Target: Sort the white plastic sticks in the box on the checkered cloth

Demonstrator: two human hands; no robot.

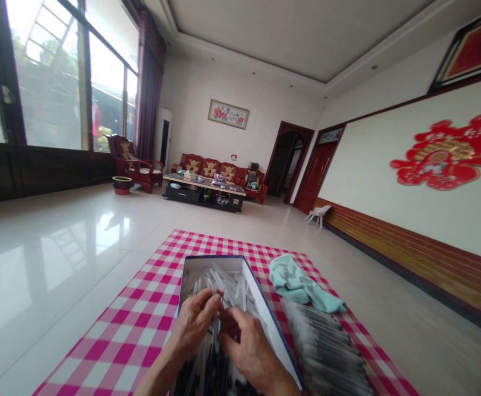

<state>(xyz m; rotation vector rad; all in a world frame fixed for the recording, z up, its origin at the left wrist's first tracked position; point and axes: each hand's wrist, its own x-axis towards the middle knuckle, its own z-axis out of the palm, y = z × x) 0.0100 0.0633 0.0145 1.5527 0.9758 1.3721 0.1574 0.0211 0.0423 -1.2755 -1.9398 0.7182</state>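
Observation:
My left hand (194, 324) and my right hand (250, 352) reach into an open cardboard box (211, 269) with a white inside and dark blue edges. Both sets of fingers sit close together among a loose heap of clear plastic tubes (224, 286), some with dark ends. Whether either hand grips a tube is hard to see. To the right of the box lies a blurred, orderly row of similar dark-ended tubes (322, 352). Above that row is a crumpled mint-green cloth (298, 281). Everything rests on a pink-and-white checked cloth (112, 341).
The checked cloth lies on a glossy tile floor (59, 231). Far ahead stand a low coffee table (203, 190) with assorted items, a red sofa (209, 168) and a wooden armchair (135, 162). A small white stool (318, 214) stands by the right wall.

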